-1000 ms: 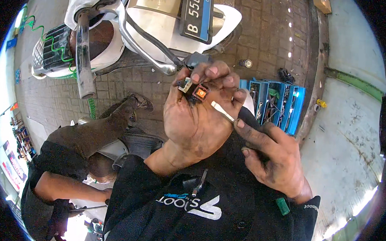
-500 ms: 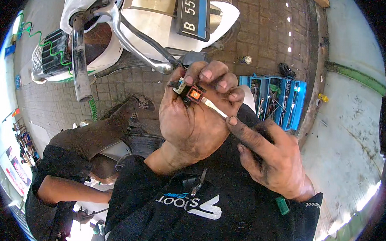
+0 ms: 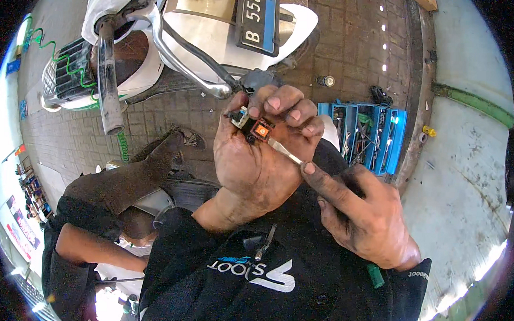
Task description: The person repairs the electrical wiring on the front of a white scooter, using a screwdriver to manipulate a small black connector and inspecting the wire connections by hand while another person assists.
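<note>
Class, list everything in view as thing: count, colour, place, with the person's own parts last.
Small part: one, black with orange middle, against the left palm
Flat-tipped tool: one, silver, tip beside the small part
Scooter: at least one, mostly white, upper left
Number plate: one, black and blue, on the scooter
Lever: one, silver, upper left
Coiled hose: count unclear, green, left
Toolbox: one, blue, right, holding several tools
Cylinder: one, dark and silver, on paving
Wall: one, pale, right
Another person: one, dark clothes, lower left
Shirt: one, black, bottom
Left hand: one, grime-darkened, centre
Right hand: one, grime-darkened, right of centre
</note>
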### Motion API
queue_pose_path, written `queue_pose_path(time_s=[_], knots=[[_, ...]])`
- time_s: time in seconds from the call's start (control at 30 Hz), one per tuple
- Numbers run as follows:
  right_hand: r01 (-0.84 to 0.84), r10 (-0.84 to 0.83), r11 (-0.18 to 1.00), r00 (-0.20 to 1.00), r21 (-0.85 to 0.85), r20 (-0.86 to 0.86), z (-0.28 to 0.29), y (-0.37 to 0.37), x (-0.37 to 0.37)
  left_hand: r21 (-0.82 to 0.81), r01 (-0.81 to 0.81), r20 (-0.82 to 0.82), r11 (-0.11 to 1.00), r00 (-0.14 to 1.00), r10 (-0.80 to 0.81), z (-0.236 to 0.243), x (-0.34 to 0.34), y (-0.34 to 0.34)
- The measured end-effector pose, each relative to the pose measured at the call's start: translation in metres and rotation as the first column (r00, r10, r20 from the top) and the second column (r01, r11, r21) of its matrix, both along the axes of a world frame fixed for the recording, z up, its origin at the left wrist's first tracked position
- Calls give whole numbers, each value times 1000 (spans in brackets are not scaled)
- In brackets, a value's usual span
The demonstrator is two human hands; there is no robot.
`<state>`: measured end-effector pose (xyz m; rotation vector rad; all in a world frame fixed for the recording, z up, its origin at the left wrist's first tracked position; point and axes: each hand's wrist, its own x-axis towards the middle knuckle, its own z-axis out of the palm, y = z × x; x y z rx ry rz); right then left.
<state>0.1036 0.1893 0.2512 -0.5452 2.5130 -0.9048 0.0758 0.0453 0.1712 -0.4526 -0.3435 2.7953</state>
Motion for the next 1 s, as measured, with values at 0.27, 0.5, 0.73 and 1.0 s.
queue_pose_path(time_s=[0.27,0.5,0.73,1.0], knots=[[269,-223,933,953,-240,203,-20,15,1,-257,3,-38,966,999,-14,-6,0,2],[452,-346,796,885,-403,311,-62,-5,-16,-384,0,-128,923,990,-53,-15,2,-1],[204,-250,845,968,-494,-26,-69,-20,-29,-535,-14,-149,845,986,-78,-9,0,-1],[251,-251,812,965,-527,73,-63,-25,-35,-623,65,-130,780,974,-185,-7,1,-7]])
